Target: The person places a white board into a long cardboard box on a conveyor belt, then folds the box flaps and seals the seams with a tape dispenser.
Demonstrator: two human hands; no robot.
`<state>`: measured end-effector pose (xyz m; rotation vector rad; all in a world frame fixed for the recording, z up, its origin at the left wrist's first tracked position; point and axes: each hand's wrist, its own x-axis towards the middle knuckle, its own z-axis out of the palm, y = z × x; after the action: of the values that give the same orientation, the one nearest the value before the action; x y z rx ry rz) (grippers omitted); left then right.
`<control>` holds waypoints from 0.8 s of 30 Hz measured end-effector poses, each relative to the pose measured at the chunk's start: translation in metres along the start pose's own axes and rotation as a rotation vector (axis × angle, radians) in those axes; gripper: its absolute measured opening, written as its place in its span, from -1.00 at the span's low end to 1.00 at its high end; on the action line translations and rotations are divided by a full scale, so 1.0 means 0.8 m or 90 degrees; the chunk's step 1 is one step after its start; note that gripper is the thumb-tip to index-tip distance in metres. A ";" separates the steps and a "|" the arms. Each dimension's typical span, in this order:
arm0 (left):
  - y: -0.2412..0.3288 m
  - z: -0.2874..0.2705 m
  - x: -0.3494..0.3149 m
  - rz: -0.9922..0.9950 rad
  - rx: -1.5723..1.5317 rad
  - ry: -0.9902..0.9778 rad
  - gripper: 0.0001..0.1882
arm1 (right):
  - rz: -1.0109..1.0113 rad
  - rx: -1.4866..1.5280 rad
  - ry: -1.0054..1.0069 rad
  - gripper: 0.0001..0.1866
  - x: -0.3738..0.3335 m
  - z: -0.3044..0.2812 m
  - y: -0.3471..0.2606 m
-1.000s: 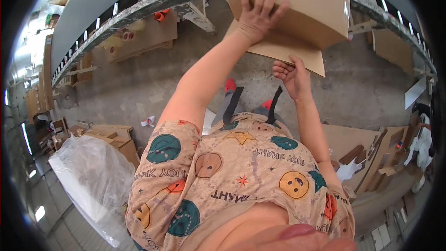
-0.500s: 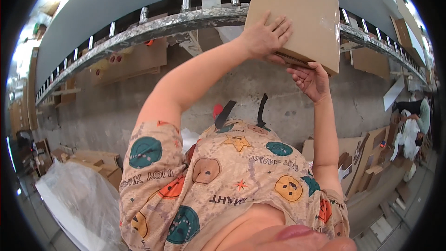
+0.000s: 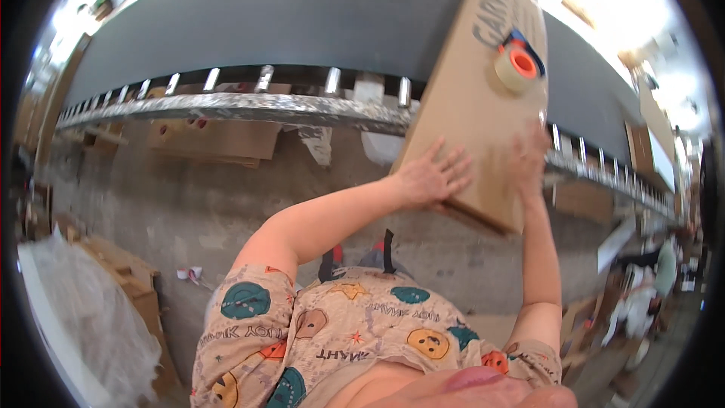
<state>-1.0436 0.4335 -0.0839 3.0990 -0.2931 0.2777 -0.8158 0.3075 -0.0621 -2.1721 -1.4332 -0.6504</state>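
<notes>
A long closed cardboard box (image 3: 472, 106) lies across the conveyor, its near end jutting over the rail toward me. My left hand (image 3: 434, 175) rests flat on its near left corner, fingers spread. At the box's right edge is my right hand (image 3: 531, 162), its fingers smeared by motion. Farther up on the box sits a tape dispenser (image 3: 519, 64) with a roll of clear tape on an orange core and a blue part behind it. The underside of the box is hidden.
The dark conveyor belt (image 3: 264, 23) runs left to right, with metal rollers (image 3: 333, 81) along a paint-spattered rail (image 3: 249, 105). Flat cardboard (image 3: 219, 140) lies beneath it. Plastic-wrapped material (image 3: 91, 325) stands at lower left. Another person (image 3: 666, 266) bends at far right.
My view has shifted, showing more of the belt and the whole tape dispenser. My right hand has moved from under the box's near end up to its right edge; the left stays on top.
</notes>
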 end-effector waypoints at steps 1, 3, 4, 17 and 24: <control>0.005 -0.003 0.000 0.009 0.003 -0.007 -0.07 | 0.015 0.034 0.074 -0.45 0.044 0.005 0.035; 0.011 0.001 0.003 0.029 0.012 -0.008 -0.08 | 0.081 -0.060 0.083 -0.37 0.127 0.017 0.100; 0.013 0.007 0.003 0.047 0.012 -0.001 -0.08 | 0.161 -0.026 0.044 -0.32 0.161 0.028 0.128; 0.005 0.019 -0.014 0.068 -0.030 0.008 -0.07 | 0.728 0.436 -0.529 -0.55 0.074 0.005 0.176; -0.037 -0.003 -0.021 0.088 -0.022 0.021 -0.19 | 0.999 0.662 -0.112 -0.54 -0.154 -0.176 0.010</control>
<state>-1.0545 0.4654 -0.0848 3.0415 -0.5074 0.3226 -0.8699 0.1315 -0.0275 -1.6855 0.2392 0.7091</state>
